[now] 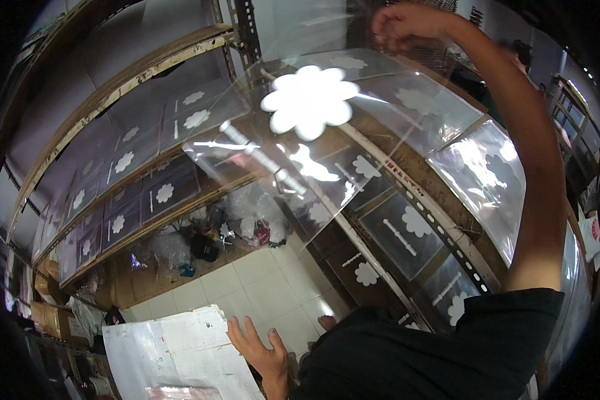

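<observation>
A clear plastic sheet bearing a white flower shape [310, 102] and a white bar [263, 158] spans the upper middle of the view, above the shelving. The right hand [410, 28] is raised near the sheet's upper end, fingers curled and blurred; whether it grips the film cannot be told. The left hand [263, 357], low, is spread and holds nothing, its fingertips at the edge of a white board [163, 350]. Similar clear sheets [401, 233] lie on the racks around, over a tiled floor [247, 280].
</observation>
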A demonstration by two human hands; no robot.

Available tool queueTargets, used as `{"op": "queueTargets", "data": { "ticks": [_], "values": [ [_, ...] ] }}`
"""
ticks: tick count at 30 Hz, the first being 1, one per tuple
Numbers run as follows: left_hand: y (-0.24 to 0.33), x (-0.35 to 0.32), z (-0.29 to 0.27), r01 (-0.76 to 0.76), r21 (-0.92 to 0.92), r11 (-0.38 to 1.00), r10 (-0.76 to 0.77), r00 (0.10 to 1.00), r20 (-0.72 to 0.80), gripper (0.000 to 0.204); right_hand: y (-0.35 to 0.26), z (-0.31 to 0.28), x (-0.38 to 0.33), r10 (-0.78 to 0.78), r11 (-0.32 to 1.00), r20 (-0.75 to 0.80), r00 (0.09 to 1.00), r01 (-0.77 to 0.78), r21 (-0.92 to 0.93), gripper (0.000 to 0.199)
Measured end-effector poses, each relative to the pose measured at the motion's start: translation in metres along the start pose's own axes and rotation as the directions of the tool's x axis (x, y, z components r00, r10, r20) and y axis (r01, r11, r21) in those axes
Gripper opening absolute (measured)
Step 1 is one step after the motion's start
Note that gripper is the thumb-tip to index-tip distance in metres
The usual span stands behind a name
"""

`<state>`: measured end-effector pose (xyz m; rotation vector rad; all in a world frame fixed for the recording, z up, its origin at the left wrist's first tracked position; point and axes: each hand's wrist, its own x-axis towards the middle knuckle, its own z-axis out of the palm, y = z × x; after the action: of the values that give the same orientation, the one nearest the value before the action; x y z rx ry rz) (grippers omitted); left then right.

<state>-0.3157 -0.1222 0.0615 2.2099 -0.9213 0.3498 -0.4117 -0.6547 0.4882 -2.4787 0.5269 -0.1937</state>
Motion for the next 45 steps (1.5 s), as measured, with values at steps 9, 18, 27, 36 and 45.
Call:
{"op": "queueTargets", "data": {
  "ticks": [9, 18, 27, 36, 45],
  "values": [
    [0.002, 0.034, 0.032, 0.0, -0.023, 1.0, 0.004, 0.986, 0.167, 0.052, 0.169, -0.029, -0.04, 0.435, 0.883, -0.217, 0.874, -0.461, -0.088, 0.017],
    [0.007, 0.036, 0.067, -0.045, -0.085, 0.995, 0.067, 0.961, 0.268, 0.047, 0.28, -0.045, -0.043, 0.369, 0.853, -0.348, 0.862, -0.463, -0.24, 0.008],
    [0.001, 0.037, 0.084, -0.039, -0.08, 0.996, 0.063, 0.946, 0.319, 0.046, 0.32, -0.058, -0.037, 0.196, 0.822, -0.465, 0.863, -0.403, -0.401, 0.014],
    [0.0, 0.044, 0.09, -0.027, -0.078, 0.997, 0.052, 0.939, 0.34, 0.045, 0.354, -0.069, -0.033, 0.194, 0.862, -0.453, 0.87, -0.371, -0.345, 0.013],
    [0.003, 0.045, 0.091, -0.017, -0.084, 0.996, 0.046, 0.932, 0.358, 0.046, 0.335, -0.051, -0.031, 0.256, 0.899, -0.464, 0.848, -0.385, -0.207, 0.01]
  ]
}}
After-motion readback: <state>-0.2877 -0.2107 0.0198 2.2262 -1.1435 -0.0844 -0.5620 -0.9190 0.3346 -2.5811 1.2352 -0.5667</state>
